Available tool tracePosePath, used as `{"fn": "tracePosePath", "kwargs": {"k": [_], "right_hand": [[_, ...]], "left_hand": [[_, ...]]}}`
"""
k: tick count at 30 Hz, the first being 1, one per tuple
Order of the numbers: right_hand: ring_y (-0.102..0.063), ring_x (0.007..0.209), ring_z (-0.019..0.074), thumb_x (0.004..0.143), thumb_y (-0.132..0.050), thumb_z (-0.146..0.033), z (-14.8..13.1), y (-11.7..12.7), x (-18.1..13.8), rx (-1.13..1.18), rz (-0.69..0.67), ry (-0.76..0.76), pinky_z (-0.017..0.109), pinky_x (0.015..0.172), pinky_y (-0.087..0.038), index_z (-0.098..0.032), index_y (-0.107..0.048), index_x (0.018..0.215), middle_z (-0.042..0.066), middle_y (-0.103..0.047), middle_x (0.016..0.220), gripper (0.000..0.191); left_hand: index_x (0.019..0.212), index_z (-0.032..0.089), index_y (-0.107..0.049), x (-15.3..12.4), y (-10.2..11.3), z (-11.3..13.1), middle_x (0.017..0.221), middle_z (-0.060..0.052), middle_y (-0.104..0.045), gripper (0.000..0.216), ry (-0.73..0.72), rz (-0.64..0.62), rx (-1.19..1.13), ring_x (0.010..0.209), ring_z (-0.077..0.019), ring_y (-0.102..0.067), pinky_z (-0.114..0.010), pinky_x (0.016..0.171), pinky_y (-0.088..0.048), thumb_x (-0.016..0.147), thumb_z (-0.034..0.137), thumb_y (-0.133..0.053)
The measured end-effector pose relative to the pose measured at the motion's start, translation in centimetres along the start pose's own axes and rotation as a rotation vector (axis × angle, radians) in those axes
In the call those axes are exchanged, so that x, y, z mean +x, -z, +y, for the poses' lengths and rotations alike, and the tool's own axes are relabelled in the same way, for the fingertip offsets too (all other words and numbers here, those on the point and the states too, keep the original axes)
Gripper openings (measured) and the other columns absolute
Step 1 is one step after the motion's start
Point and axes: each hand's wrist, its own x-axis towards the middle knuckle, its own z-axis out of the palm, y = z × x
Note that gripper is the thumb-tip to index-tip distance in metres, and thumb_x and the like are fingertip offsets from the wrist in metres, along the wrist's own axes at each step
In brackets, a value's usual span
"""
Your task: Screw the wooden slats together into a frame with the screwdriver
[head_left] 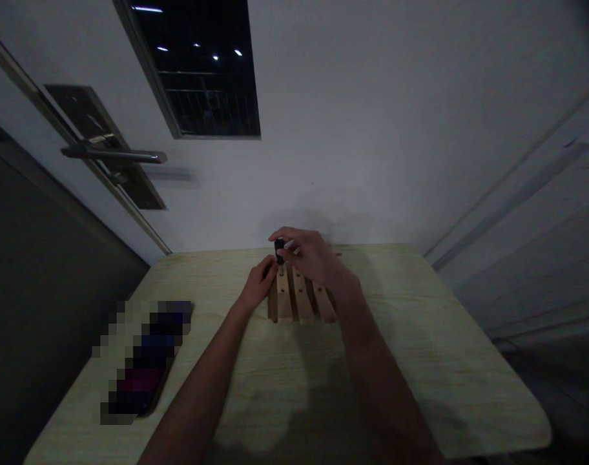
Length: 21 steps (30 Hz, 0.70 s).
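Note:
Several pale wooden slats (301, 300) with small dark holes lie side by side over darker wood, forming one piece on the table. Above the leftmost slat, my right hand (314, 255) pinches an upright black handle (279, 250) between thumb and fingers. It looks like a small screwdriver, its light-coloured lower end meeting the slat near a hole. My left hand (258, 284) is closed against the left side of the wooden piece, its fingertips close to the black handle. The far right part of the piece is hidden behind my right hand and wrist.
A phone (149, 361), partly pixelated, lies on the left of the light wood-grain table (420, 361). Right behind the table stands a white door (352, 129) with a metal lever handle (124, 155) and a dark window (207, 71).

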Motion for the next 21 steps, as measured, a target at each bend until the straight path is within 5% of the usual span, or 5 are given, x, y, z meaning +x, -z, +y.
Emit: {"fn": "tracePosePath", "kwargs": {"k": [9, 21], "right_hand": [[-0.055, 0.060, 0.0100, 0.076, -0.062, -0.024, 0.7, -0.5, 0.1, -0.049, 0.069, -0.029, 0.022, 0.058, -0.042, -0.021, -0.054, 0.081, -0.003, -0.057, 0.069, 0.010], [-0.058, 0.078, 0.0147, 0.083, -0.057, -0.024, 1.3, -0.7, 0.1, -0.128, 0.070, 0.007, 0.026, 0.075, -0.045, -0.022, -0.066, 0.100, 0.006, -0.064, 0.097, 0.020]], "left_hand": [[0.106, 0.013, -0.057, -0.1, 0.1, 0.1, 0.100, -0.007, -0.067, 0.036, 0.010, 0.002, 0.017, 0.090, -0.0198, -0.060, -0.029, 0.081, -0.046, 0.088, 0.038, -0.039], [0.104, 0.014, -0.058, 0.0, -0.1, -0.1, 0.099, -0.007, -0.066, 0.034, -0.002, -0.003, -0.001, 0.093, -0.0202, -0.059, -0.032, 0.085, -0.045, 0.088, 0.038, -0.040]]}}
